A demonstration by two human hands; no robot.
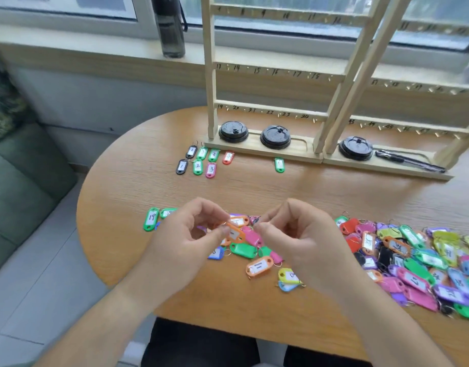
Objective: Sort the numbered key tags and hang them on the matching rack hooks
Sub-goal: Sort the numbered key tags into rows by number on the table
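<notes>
My left hand (191,234) pinches an orange key tag (236,234) above the table. My right hand (294,234) hovers just to its right, fingers curled near the tag's ring; what it grips is too small to tell. Under my hands lie loose tags, among them an orange tag marked 11 (258,266) and a green tag marked 19 (151,219). A big mixed pile of tags (418,260) covers the right side. Sorted tags numbered 1 to 3 (199,161) lie in rows by the wooden rack (265,72), whose numbered hooks are bare.
Three black cup lids (275,136) and a black pen (409,161) rest on the rack bases. A second rack (418,107) stands to the right. A dark water bottle (171,25) is on the windowsill. A single green tag (279,165) lies before the rack. A green sofa (19,168) is left.
</notes>
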